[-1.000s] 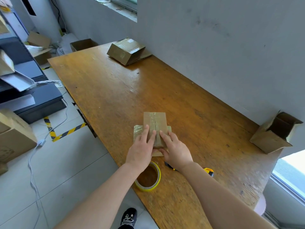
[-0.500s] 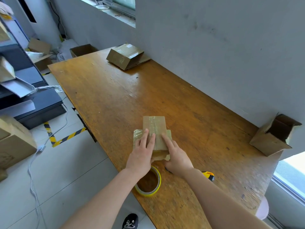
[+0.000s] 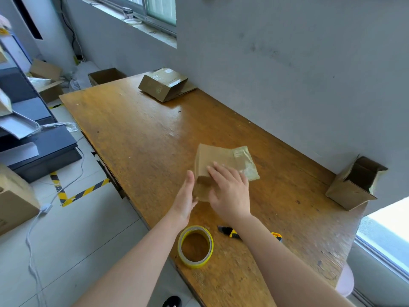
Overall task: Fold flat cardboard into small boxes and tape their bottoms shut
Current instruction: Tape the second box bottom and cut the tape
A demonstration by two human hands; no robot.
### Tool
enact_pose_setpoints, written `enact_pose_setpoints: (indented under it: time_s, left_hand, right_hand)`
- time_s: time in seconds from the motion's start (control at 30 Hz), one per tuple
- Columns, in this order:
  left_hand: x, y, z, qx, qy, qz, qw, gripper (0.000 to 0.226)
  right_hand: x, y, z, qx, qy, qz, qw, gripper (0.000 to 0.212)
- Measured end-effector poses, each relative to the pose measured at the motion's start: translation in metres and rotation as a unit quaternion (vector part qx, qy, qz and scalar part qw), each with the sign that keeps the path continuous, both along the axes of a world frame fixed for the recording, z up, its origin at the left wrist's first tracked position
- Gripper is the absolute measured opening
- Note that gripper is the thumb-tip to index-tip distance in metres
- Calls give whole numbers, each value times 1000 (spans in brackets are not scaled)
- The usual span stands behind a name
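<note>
A small brown cardboard box with shiny tape on one face is tipped up on the wooden table, blurred by motion. My right hand lies flat on the box's near top side with straight fingers. On the box's left side, my left hand stands edge-on, fingers straight, against or very close to it. A yellow roll of tape lies flat near the table's front edge, just below my hands. A yellow and black utility knife sits beside the roll, partly hidden under my right forearm.
A taped box lies at the table's far end by the wall. An open box rests on its side at the right, against the wall. More boxes and black cases stand on the floor to the left.
The box has been turned and tipped up, moving slightly right and away. Both hands shifted from pressing its taped top to its sides. The camera tilted up.
</note>
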State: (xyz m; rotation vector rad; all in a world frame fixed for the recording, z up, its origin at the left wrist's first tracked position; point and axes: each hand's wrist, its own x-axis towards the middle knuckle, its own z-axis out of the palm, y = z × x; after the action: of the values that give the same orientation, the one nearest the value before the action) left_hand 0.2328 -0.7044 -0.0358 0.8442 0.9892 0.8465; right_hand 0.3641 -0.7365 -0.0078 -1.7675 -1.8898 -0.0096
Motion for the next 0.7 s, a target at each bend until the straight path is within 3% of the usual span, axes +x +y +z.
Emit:
enact_pose_setpoints:
  time_s: [0.1, 0.2, 0.37, 0.47, 0.53, 0.57, 0.63, 0.7]
  left_hand:
    - [-6, -1, -12, -48, 69, -31, 996, 51]
    - [-16, 1, -30, -67, 177, -40, 981, 43]
    - [-21, 7, -31, -19, 249, -42, 967, 46]
    - [-18, 9, -32, 46, 313, -28, 948, 51]
    - [-15, 9, -33, 82, 349, -18, 933, 51]
    - [-14, 9, -34, 91, 354, -16, 931, 51]
    - [-13, 10, -35, 90, 350, -15, 932, 50]
    - [-14, 12, -34, 66, 315, -13, 947, 49]
  right_hand:
    - [-8, 3, -8, -113, -83, 37, 989, 45]
    - [-13, -2, -29, -212, -34, 67, 974, 45]
    - [-13, -9, -38, -189, 69, 46, 978, 43]
    - [-6, -8, -35, -98, 76, -107, 987, 44]
    - [0, -7, -29, -115, 132, -228, 958, 55]
    - [4, -5, -25, -157, 204, -267, 929, 62]
    - [5, -2, -19, -217, 365, -281, 861, 66]
    - [0, -2, -12, -185, 419, -250, 853, 52]
